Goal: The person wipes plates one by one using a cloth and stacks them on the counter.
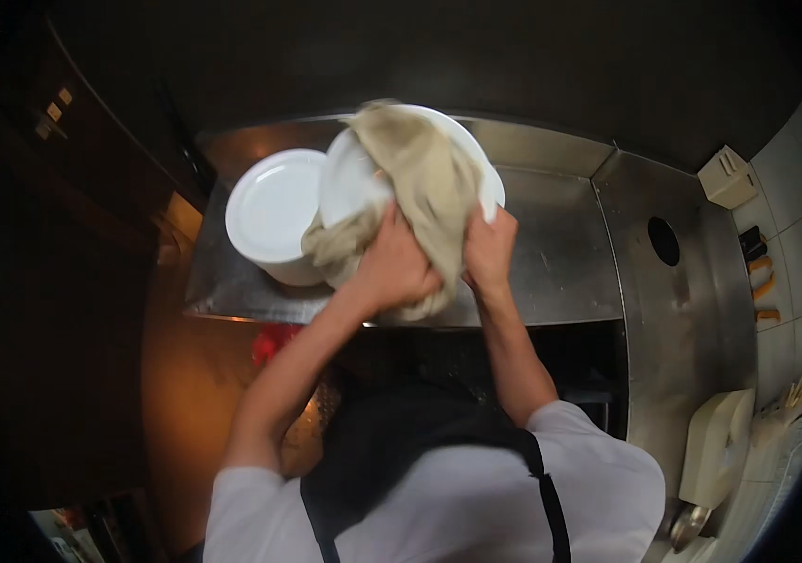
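A white plate is held up over the steel counter, partly covered by a beige cloth that is blurred by motion. Closed on the bunched cloth, my left hand is in front of the plate's lower part. My right hand grips the plate's right rim, with part of the cloth hanging beside it; some fingers are hidden behind the plate. Just left of them stands a stack of white plates, its side partly covered by the cloth.
The steel counter runs along a dark wall and meets another steel surface with a round dark hole. A white box and orange-handled tools are by the tiled wall. Something red shows below the counter.
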### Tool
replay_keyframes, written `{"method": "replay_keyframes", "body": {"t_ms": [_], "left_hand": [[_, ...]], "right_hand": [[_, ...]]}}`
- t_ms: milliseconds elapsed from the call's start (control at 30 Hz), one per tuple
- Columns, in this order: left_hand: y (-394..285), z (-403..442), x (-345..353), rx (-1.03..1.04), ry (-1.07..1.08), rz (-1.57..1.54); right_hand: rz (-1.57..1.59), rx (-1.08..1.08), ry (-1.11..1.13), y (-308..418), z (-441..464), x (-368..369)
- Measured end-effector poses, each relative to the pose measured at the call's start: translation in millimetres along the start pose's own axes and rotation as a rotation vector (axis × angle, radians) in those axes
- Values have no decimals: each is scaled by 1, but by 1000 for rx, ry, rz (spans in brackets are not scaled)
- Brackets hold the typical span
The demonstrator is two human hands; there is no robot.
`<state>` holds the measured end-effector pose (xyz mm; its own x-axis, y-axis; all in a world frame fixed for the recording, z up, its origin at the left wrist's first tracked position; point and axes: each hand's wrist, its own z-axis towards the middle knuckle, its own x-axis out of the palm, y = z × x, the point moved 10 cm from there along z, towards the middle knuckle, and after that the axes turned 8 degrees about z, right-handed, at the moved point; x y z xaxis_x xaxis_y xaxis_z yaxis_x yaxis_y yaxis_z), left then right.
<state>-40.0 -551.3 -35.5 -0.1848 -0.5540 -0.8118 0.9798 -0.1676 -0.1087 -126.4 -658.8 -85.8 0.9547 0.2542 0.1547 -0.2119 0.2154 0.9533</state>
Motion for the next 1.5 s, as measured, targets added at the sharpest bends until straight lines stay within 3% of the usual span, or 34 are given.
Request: {"method": "replay_keyframes", "body": {"t_ms": [33, 100, 167, 233, 300, 400, 433, 500, 567, 600, 633, 667, 733, 767, 833, 900, 967, 1033, 1100, 1133, 1167, 1233, 1300, 1333, 1367, 1433, 1467, 1500], "left_hand": [[-6, -32, 23, 192, 149, 49], [44, -63, 35, 16, 250, 97], [96, -49, 3, -257, 200, 331], [89, -27, -13, -154, 145, 397], [54, 10, -41, 7, 123, 377], [60, 33, -74, 86, 171, 202], [82, 37, -84, -130, 240, 23], [142, 16, -87, -420, 125, -224], [181, -28, -57, -630, -152, -820], [180, -59, -32, -823, -263, -928], [170, -88, 9, -1073, -465, -1293], [131, -84, 4, -1167, -661, -1407], [103, -90, 31, -1052, -718, -1555], [109, -98, 43, -1009, -652, -1564], [152, -135, 33, -1069, -453, -1291], [161, -119, -53, -1015, -459, -897], [155, -96, -83, -800, -458, -761], [147, -108, -60, -1125, -791, -946], [117, -108, -22, -1186, -1200, -1204], [119, -106, -26, -1147, -1258, -1201], [133, -97, -42, -1059, -969, -1055], [167, -101, -72, -856, -422, -745], [171, -91, -97, -837, -396, -869], [158, -80, -112, -743, -442, -645], [157, -87, -105, -838, -638, -740], [159, -120, -55, -1057, -697, -929], [138, -136, -22, -1405, -625, -922], [116, -135, 11, -1406, -833, -1192]], "right_hand": [[10, -12, 22, 7, 6, 2], [-4, -2, 81, 25, 3, -5], [-48, -14, 111, 42, -5, 8], [-157, -4, 201, 50, -19, 28], [-183, -164, 330, 59, -27, 54], [-131, -191, 448, 71, -27, 64], [-141, -194, 470, 79, -29, 63], [-123, -190, 406, 96, -24, 55], [-60, -151, 227, 105, -17, 36], [13, -130, 172, 105, -13, 32], [95, -135, 101, 103, -10, 32], [172, -137, 31, 96, -10, 34], [433, -50, -72, 55, -19, 43], [580, 43, -34, 37, -21, 52], [867, 239, 48, 12, -26, 68], [747, 377, 370, 16, -18, 66], [624, 320, 325, 28, -5, 64], [669, 259, 121, 26, -1, 66], [750, 170, -88, 19, -14, 79], [787, 184, -68, 16, -20, 85], [824, 203, -52, 11, -26, 88], [775, 337, 287, -6, -9, 79], [621, 265, 502, 18, 4, 75], [483, 243, 426, 16, 7, 68], [346, 211, 357, 14, 9, 64], [463, 160, 80, 14, -3, 64], [517, 141, -64, 10, -12, 60], [412, 101, -91, 7, -14, 60]]}}
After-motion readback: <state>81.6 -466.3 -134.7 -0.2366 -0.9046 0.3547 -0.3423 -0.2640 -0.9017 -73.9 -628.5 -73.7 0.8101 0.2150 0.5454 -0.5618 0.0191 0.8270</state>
